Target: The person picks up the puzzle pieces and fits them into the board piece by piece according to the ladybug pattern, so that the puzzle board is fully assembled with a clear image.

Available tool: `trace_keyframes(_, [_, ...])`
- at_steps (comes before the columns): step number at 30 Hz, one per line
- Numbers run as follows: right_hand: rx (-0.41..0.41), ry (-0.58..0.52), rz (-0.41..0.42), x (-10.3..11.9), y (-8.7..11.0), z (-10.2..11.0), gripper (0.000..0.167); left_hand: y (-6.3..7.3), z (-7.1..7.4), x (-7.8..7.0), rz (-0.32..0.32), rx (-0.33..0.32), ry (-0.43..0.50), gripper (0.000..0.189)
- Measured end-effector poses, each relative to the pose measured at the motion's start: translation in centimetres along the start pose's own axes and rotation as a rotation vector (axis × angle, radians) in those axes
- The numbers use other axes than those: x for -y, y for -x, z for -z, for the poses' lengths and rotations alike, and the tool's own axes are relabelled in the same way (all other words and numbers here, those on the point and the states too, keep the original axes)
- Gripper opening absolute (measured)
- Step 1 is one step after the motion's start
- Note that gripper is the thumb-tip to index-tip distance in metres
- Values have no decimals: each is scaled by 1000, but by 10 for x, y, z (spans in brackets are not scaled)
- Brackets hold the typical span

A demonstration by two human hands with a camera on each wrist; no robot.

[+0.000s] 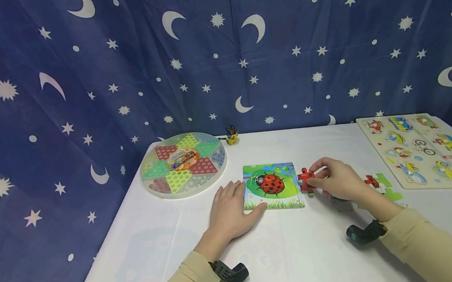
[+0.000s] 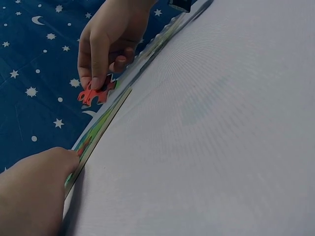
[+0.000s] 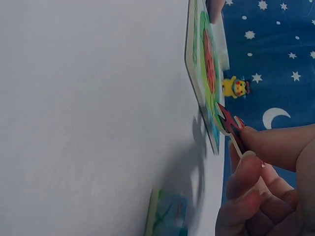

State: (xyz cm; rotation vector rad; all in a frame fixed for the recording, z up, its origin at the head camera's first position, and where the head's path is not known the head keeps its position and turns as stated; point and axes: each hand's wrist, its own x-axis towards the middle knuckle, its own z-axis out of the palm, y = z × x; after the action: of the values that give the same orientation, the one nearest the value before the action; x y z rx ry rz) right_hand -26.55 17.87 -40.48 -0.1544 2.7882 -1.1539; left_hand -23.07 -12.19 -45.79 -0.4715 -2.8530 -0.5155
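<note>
A square board with a ladybug picture (image 1: 284,173) lies flat on the white table. My left hand (image 1: 228,212) rests at its left side, fingers extended along the edge and thumb on the lower border. Between thumb and fingers, my right hand (image 1: 339,180) pinches a red jigsaw puzzle piece (image 1: 306,180) with dark spots, just right of the board. In the right wrist view the piece (image 3: 228,122) is tilted and raised above the table, near the board's edge. More loose puzzle pieces (image 1: 383,180), red and green, lie partly hidden behind the right hand and forearm.
A round Chinese checkers board (image 1: 189,184) sits at the back left, with a small yellow figure (image 1: 231,135) beside it. At the right lies a wooden vehicle puzzle board (image 1: 421,161). A blue curtain (image 1: 220,103) with moons and stars hangs behind the table.
</note>
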Motion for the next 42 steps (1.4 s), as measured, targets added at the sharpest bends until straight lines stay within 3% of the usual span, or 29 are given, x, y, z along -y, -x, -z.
trace_keyframes(9, [20,-39,18,9,-5,-10,38,1,2,-1,11,13,6,86])
trace_keyframes(28, [35,-17,80,20,-16,-26,34,-1,2,0,11,17,14,83])
trace_keyframes(42, [43,-28,63,26,-20,-32,34,-1,0,1,20,23,-1,84])
